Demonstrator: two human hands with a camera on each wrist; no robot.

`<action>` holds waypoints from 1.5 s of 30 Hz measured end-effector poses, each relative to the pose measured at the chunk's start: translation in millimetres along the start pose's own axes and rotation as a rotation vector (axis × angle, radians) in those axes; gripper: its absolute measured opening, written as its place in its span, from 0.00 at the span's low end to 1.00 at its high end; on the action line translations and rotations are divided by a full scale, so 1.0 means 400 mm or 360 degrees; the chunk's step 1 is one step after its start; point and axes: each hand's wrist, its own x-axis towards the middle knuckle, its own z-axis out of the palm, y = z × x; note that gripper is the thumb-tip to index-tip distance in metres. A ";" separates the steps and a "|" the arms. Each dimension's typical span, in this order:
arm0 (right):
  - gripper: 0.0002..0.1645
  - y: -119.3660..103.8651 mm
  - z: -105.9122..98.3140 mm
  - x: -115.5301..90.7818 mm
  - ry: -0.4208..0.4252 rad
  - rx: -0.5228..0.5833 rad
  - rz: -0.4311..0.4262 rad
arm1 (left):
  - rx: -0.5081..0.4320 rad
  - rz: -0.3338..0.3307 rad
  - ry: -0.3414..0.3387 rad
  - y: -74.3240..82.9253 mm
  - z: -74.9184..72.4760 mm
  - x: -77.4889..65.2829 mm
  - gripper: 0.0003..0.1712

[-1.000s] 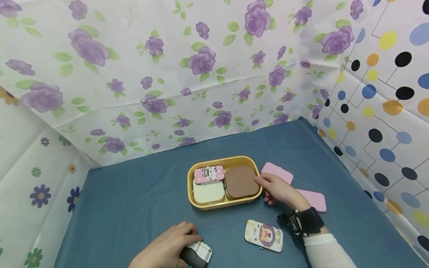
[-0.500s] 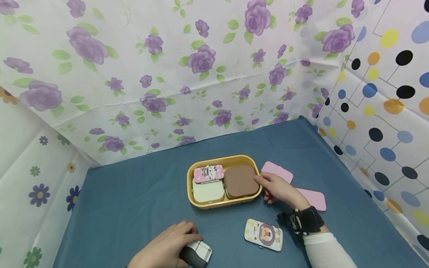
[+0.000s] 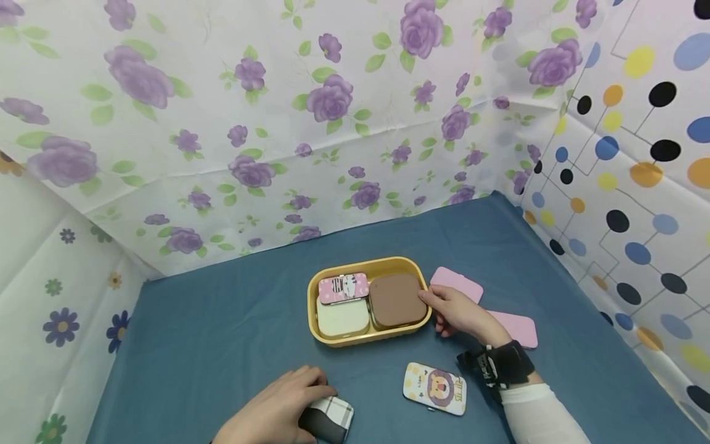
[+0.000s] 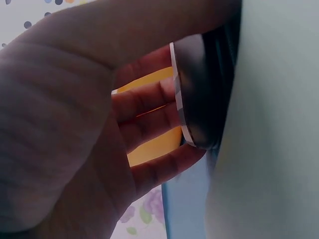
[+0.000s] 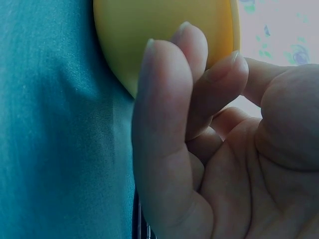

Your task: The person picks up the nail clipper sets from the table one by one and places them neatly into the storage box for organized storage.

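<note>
A shallow yellow bin (image 3: 360,339) stands mid-table. My right hand (image 3: 460,313) pinches its right rim, a fingertip over the edge and other fingers curled against the outer yellow wall (image 5: 119,40). Inside the bin lie a brown case (image 3: 397,302) on the right, a cream case (image 3: 342,319) on the left and a small pink cartoon tin (image 3: 344,288) overlapping the cream one. Nearer the front, my left hand (image 3: 277,407) grips a black case with a white plaid top (image 3: 337,411). In the left wrist view my fingers curl against the plaid edge of this dark case (image 4: 192,84).
A lion-print tin (image 3: 435,388) lies on the blue cloth (image 3: 222,327) between my hands. Two pink cases, one behind (image 3: 458,283) and one beside (image 3: 517,328) my right wrist, lie right of the bin. A flowered sheet (image 3: 277,123) backs the table; a dotted sheet (image 3: 638,203) rises at right.
The plaid case has turned slightly in my left hand, showing a little more of its top. My right hand keeps its place at the bin's rim. The head view has shifted slightly.
</note>
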 end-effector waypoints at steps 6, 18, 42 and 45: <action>0.31 0.000 0.000 0.000 -0.0003 0.0015 -0.0007 | -0.0026 -0.0035 -0.0001 0.007 -0.011 0.002 0.39; 0.31 -0.002 0.002 -0.006 -0.0009 0.0009 -0.0015 | 0.0026 0.0007 0.0113 0.006 -0.025 0.002 0.39; 0.30 -0.002 0.003 -0.002 -0.0010 0.0015 -0.0006 | 0.0038 0.0001 0.0621 0.048 -0.067 0.036 0.45; 0.30 -0.004 0.003 -0.002 -0.0013 0.0016 -0.0008 | 0.0087 -0.0057 0.0736 0.054 -0.075 0.046 0.46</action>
